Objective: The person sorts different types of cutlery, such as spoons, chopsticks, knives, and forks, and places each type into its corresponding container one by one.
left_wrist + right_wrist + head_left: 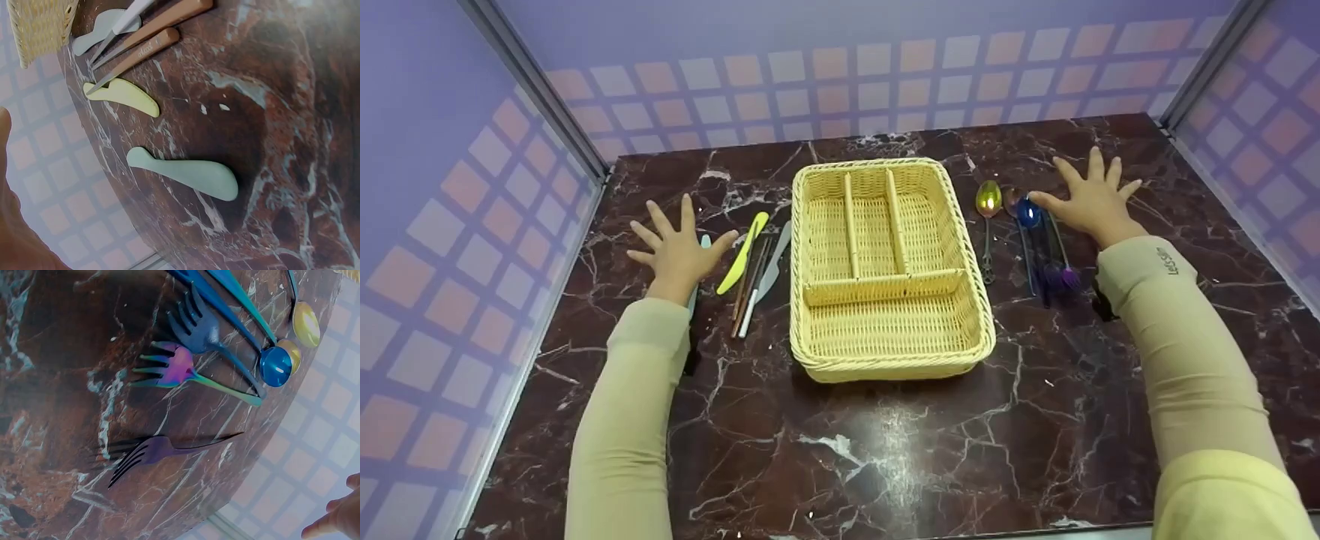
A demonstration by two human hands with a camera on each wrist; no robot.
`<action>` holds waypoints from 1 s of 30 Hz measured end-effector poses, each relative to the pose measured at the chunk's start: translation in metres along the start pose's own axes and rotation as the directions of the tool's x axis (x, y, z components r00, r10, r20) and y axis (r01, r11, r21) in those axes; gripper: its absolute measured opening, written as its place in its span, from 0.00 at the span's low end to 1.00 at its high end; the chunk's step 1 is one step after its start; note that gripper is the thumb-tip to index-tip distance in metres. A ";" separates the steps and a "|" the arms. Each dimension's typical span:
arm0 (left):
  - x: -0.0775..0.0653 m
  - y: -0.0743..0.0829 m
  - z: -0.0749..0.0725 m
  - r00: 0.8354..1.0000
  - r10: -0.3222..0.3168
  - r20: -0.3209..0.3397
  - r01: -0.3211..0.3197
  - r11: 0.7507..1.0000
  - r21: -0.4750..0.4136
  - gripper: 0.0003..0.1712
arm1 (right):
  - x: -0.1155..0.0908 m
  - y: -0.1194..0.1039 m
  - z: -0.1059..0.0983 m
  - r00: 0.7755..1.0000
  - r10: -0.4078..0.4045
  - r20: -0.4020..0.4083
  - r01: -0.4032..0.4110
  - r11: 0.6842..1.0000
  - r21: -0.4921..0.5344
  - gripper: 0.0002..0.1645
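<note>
Looked like a small partitioned booth; was walled on three sides with lilac panels [840,22] printed with pale squares [786,67], joined at metal corner posts [535,80], around a marble-patterned worktop [750,465].

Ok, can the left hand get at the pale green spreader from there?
Most likely yes: the left hand looks empty, fingers spread, close to the pale green spreader, which lies by itself with nothing on top of it.

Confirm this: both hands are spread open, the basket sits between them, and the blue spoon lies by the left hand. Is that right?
Not quite: the blue spoon lies by the right hand, not the left hand, as the head view shows. Both hands are spread open, with the basket between them.
</note>
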State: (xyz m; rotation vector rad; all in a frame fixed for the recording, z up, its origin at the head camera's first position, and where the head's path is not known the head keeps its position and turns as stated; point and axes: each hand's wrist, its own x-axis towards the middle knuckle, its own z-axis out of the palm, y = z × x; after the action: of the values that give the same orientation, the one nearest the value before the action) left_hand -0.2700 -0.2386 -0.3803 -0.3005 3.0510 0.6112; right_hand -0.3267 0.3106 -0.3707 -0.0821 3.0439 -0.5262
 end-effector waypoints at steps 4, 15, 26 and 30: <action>0.001 0.003 0.001 1.000 0.014 0.023 -0.014 1.000 -0.002 0.60 | 0.002 -0.001 0.000 1.000 0.007 0.015 -0.007 1.000 -0.001 0.56; 0.004 0.007 0.006 0.998 0.041 0.040 -0.040 0.999 -0.011 0.56 | 0.002 0.009 0.005 0.999 0.023 0.024 -0.023 1.000 0.008 0.56; 0.005 0.018 0.014 0.995 0.094 0.016 -0.092 0.992 -0.082 0.49 | -0.006 0.039 0.019 0.964 0.266 -0.011 -0.266 0.963 -0.037 0.40; 0.001 0.035 0.022 0.988 0.147 0.043 -0.138 0.976 -0.171 0.42 | -0.013 0.053 0.027 0.941 0.338 0.016 -0.337 0.940 -0.050 0.27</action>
State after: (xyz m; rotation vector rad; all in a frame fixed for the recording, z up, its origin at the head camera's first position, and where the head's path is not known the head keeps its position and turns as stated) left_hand -0.2779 -0.1985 -0.3875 -0.0646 2.9917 0.8707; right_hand -0.3142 0.3521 -0.4132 0.4225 2.9502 -0.4225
